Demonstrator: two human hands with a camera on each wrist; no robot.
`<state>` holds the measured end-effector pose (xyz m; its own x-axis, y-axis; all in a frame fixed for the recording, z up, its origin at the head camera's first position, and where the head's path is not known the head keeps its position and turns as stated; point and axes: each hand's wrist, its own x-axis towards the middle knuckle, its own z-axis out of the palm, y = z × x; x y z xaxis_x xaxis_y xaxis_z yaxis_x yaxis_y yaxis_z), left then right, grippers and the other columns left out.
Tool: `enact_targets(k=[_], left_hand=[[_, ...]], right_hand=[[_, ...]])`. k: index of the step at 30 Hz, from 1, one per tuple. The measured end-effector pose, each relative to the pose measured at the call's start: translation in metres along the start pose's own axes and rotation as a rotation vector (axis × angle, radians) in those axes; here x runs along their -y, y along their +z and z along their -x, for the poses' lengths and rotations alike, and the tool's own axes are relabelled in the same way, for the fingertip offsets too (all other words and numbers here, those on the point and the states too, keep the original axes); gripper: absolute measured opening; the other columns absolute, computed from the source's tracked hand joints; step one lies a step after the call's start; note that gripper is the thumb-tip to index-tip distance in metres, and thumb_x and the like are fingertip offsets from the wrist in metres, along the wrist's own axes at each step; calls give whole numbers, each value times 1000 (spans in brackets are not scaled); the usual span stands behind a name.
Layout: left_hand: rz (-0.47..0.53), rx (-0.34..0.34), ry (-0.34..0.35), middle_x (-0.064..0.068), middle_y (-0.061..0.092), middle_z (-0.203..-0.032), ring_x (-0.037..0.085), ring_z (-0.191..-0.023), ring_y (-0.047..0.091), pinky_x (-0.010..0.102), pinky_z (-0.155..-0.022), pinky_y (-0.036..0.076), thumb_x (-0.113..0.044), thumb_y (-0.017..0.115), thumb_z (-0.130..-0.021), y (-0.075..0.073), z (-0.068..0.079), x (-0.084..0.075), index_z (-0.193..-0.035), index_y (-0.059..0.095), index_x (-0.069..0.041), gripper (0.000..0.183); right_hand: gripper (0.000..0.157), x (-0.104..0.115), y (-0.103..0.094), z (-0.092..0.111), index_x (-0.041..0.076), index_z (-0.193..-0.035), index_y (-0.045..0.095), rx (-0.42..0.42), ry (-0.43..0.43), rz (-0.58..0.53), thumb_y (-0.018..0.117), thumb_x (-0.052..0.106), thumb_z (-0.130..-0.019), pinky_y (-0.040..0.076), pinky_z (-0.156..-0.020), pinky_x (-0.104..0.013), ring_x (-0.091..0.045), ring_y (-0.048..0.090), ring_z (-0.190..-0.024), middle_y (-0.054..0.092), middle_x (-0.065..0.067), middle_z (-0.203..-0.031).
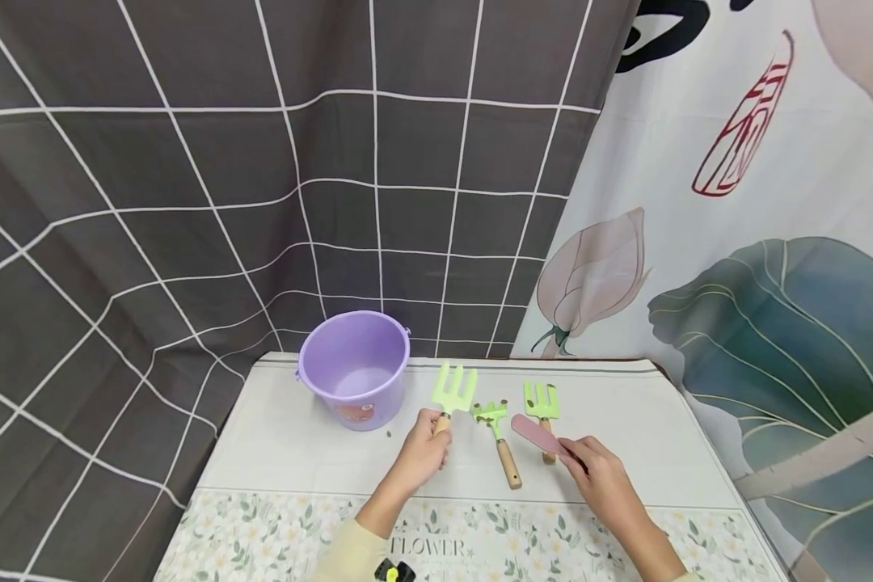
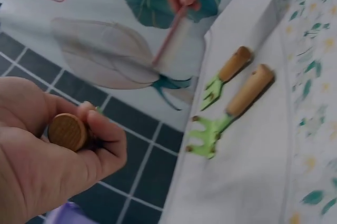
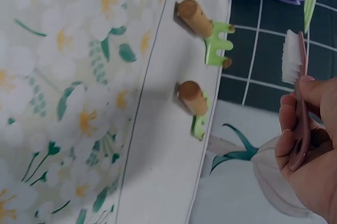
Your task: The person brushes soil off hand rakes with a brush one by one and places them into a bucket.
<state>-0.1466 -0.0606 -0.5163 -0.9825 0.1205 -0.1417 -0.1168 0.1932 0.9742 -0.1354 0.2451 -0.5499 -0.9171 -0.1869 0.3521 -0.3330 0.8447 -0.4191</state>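
My left hand [image 1: 418,453] grips the wooden handle of a light green garden hand fork [image 1: 454,390], its tines pointing away from me. In the left wrist view the round butt of that handle [image 2: 68,132] sticks out of the fist. A pink brush [image 1: 537,435] is in my right hand [image 1: 602,477]; its white bristles [image 3: 290,58] show in the right wrist view. Between the hands lies a small green rake [image 1: 508,461] with a wooden handle and brown specks on its tines. Another speckled green fork [image 1: 541,401] lies by the right hand, partly behind the brush.
A purple bucket [image 1: 385,404] stands at the back left of the white table [image 1: 262,453]. One small dark crumb [image 1: 389,434] lies in front of it. A flowered strip [image 1: 262,533] runs along the near edge. Behind hang a dark checked curtain [image 1: 422,145] and a printed white one [image 1: 669,121].
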Motion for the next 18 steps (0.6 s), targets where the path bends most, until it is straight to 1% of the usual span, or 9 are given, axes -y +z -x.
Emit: enact_targets(k=[3,5,10,11,13,16,18], left_hand=[[-94,-1,32,7,54,-86,14,-65,53,20,-52,46,-9,49,-104,-12,2,-8,-132,44,5,33],[-145,-18,65,9,56,-86,15,-68,53,22,-54,46,-9,50,-103,-20,3,-15,-132,47,7,33],[-261,-112,153,15,62,-98,18,-79,55,28,-68,51,-6,55,-100,-40,6,-30,-131,54,10,35],[-282,-131,159,15,62,-101,18,-81,56,28,-70,52,-6,56,-100,-44,7,-33,-133,55,9,36],[-298,-151,163,17,63,-102,19,-81,57,31,-70,54,-6,55,-100,-52,8,-38,-134,56,9,37],[-318,-175,155,17,62,-104,20,-84,57,31,-72,55,-6,54,-101,-63,10,-44,-139,56,8,40],[-323,-189,155,18,61,-104,22,-85,58,34,-73,55,-5,54,-102,-70,11,-48,-139,57,8,39]], right_hand=[[26,-5,-4,5,3,-115,76,-24,-7,12,80,6,-89,51,-56,-21,-5,58,-75,69,-2,-94],[26,-8,-6,8,3,-114,76,-39,-3,20,80,6,-88,52,-57,-22,-6,59,-75,69,-3,-94],[27,-14,-10,13,3,-116,76,-22,54,34,79,7,-90,53,-58,-25,-8,60,-77,70,-4,-95],[27,-14,-11,14,3,-116,76,-18,64,33,79,7,-90,53,-59,-26,-9,61,-77,70,-4,-96],[27,-16,-12,17,3,-116,76,-15,77,34,79,7,-90,54,-59,-26,-11,62,-78,70,-4,-96],[27,-18,-13,20,3,-116,76,-20,84,32,79,6,-89,54,-59,-26,-11,62,-78,70,-5,-96],[27,-19,-14,22,3,-116,76,-21,90,31,79,5,-89,53,-58,-26,-10,60,-77,70,-5,-95]])
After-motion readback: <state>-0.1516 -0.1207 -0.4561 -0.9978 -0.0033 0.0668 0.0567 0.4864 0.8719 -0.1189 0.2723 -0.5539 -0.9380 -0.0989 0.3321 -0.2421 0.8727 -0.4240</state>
